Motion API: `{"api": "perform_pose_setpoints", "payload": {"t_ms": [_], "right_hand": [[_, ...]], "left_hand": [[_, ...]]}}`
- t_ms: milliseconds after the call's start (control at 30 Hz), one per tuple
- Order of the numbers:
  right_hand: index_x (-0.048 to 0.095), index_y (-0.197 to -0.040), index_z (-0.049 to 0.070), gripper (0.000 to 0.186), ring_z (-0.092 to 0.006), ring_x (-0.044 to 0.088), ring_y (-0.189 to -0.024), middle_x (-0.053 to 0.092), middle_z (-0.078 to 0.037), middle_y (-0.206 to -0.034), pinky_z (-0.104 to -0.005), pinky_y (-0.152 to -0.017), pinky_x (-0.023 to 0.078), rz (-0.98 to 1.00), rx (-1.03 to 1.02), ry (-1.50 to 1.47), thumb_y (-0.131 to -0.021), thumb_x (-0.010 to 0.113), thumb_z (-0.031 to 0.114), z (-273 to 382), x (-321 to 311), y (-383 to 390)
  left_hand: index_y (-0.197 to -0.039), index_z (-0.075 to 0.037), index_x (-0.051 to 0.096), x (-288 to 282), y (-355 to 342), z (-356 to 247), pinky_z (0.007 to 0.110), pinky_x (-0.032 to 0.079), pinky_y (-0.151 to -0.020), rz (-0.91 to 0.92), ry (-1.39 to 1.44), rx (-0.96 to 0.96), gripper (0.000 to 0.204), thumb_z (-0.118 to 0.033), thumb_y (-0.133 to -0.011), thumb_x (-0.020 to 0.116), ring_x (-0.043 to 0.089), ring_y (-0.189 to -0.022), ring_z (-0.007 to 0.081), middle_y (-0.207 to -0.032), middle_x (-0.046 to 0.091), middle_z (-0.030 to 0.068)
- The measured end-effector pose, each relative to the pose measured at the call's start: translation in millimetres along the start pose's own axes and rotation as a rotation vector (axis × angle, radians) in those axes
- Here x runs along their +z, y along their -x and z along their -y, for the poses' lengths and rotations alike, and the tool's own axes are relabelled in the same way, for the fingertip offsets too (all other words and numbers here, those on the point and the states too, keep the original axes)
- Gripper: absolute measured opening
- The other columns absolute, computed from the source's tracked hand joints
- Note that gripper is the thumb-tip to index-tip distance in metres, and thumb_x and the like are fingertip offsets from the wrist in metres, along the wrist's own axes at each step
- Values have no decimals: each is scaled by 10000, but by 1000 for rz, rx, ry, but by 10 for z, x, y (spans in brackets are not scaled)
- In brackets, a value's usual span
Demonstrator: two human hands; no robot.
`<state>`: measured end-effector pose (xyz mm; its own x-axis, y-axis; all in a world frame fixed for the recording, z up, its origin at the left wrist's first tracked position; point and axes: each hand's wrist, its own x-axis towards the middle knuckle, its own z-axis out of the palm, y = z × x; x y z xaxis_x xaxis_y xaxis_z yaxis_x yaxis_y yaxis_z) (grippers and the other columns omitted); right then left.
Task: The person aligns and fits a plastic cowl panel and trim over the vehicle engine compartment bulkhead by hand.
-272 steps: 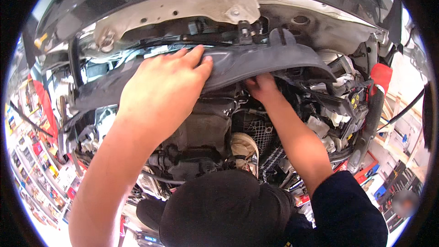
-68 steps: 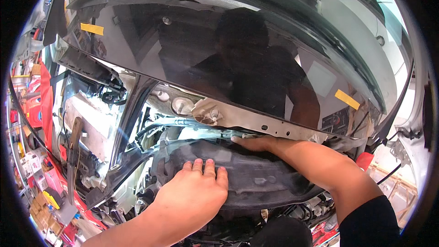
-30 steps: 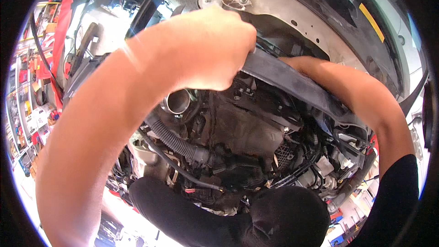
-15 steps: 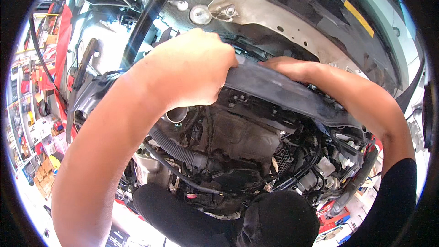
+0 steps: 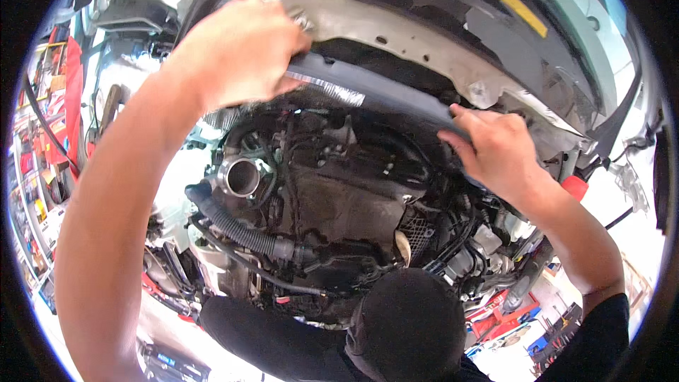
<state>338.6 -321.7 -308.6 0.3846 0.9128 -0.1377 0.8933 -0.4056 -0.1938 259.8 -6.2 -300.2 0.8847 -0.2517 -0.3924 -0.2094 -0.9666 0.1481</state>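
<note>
A long dark grey plastic trim panel (image 5: pixel 396 92), with a silvery strip along part of its lower edge, spans between my hands above the rear of an engine bay. My left hand (image 5: pixel 244 46) is closed around its left end, with the fingertips partly hidden. At the other end my right hand (image 5: pixel 495 145) grips it, thumb below and fingers over the top. The panel slopes down toward the right. Beneath it lies the dark engine (image 5: pixel 353 212), with a round metal pipe opening (image 5: pixel 242 178) and a ribbed grey hose (image 5: pixel 247 233) at its left.
The raised hood (image 5: pixel 424 0) arches overhead, beyond a pale metal body panel (image 5: pixel 396 35). Black cloth-covered rounded forms (image 5: pixel 410 325) fill the lower middle. Shelves with mixed goods (image 5: pixel 35 198) stand at far left. A red tray (image 5: pixel 495 311) with tools around it is at lower right.
The panel has been raised off the engine's rear, showing more of the engine beneath. My left hand moved up and left; my right hand shifted right and down, now gripping the panel's end.
</note>
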Motion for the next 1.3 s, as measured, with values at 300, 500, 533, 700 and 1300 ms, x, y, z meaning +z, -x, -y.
{"api": "perform_pose_setpoints", "payload": {"t_ms": [300, 500, 533, 700, 1300], "right_hand": [[634, -871, 13, 325, -363, 653, -783, 645, -178, -745, -452, -704, 522, 269, 64, -10, -890, 609, 336, 81, -295, -85], [663, -1024, 51, 357, -352, 651, -791, 649, -168, -819, -452, -677, 516, -168, -96, -56, -964, 506, 365, 153, -290, -54], [663, -1050, 64, 332, -334, 656, -812, 651, -173, -890, -456, -667, 513, -216, 3, 7, -976, 475, 328, 274, -273, -108], [657, -685, 15, 491, -394, 640, -595, 633, -208, -639, -506, -595, 521, -480, 287, 53, -991, 389, 288, 427, -76, -410], [644, -793, -29, 376, -398, 615, -648, 593, -228, -650, -477, -642, 487, -290, 292, 337, -952, 444, 247, 146, -107, -419]], "left_hand": [[-855, -49, 657, -78, 169, -68, 453, 478, -843, -173, -19, 23, 213, -191, -719, 741, 621, -885, 354, -807, 658, 147], [-939, -82, 683, 311, 173, -299, 430, 483, -879, -97, -19, -40, 285, -325, -797, 725, 641, -928, 317, -854, 675, 131], [-957, -87, 687, 325, 189, -305, 427, 483, -877, -171, -53, -74, 293, -324, -790, 730, 638, -914, 318, -855, 675, 129], [-862, -51, 707, 17, 131, -53, 433, 496, -798, -354, -103, 85, 290, -314, -751, 754, 618, -831, 356, -769, 648, 157], [-891, -78, 710, 351, 65, -170, 453, 499, -811, -220, 6, 35, 248, -293, -773, 749, 637, -858, 356, -796, 665, 172]]}}
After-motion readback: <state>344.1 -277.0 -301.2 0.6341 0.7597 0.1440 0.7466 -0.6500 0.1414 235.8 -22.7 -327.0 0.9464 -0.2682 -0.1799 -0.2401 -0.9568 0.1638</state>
